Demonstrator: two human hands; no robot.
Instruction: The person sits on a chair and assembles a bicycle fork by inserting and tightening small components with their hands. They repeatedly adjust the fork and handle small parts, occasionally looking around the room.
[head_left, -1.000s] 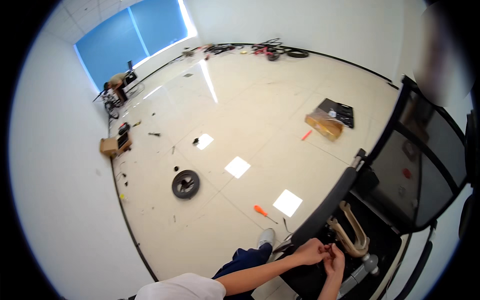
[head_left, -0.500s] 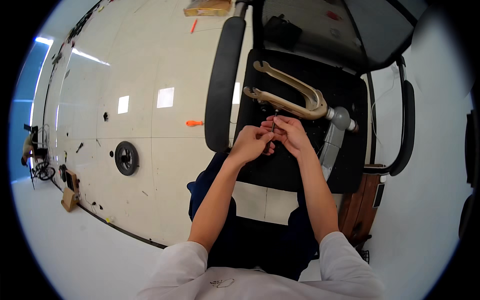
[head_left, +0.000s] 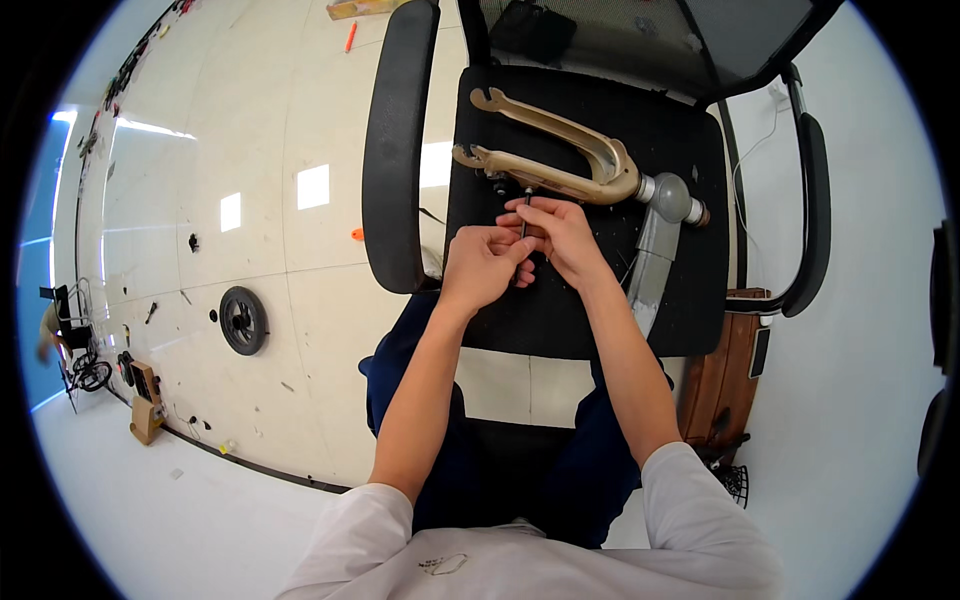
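A gold-coloured bicycle fork [head_left: 585, 160] lies on the black seat of an office chair [head_left: 500, 325], its two legs pointing left. Its steerer end meets a rounded grey joint with a silver-grey tube [head_left: 656, 270] running toward me. Just on the near side of the fork's closer leg, a thin dark rod [head_left: 525, 215] stands between my hands, its far tip at the leg; whether it is a tool or a bolt I cannot tell. My left hand [head_left: 482, 265] pinches the rod's near part. My right hand [head_left: 558, 235] has its fingers closed round it higher up. Small dark hardware [head_left: 501, 187] sits beside the leg.
Padded armrests [head_left: 395, 150] flank the seat, with a mesh backrest [head_left: 640, 40] beyond. On the tiled floor at left lie a small wheel [head_left: 243, 320], an orange handle [head_left: 357, 234] partly behind the armrest, and scattered parts. Brown wooden furniture [head_left: 722, 390] stands right. Another person [head_left: 50, 330] is far left.
The view has shifted, so the chair, fork and hands all appear higher and further left. The armrest now covers more of the orange handle. Both hands keep their grip on the rod.
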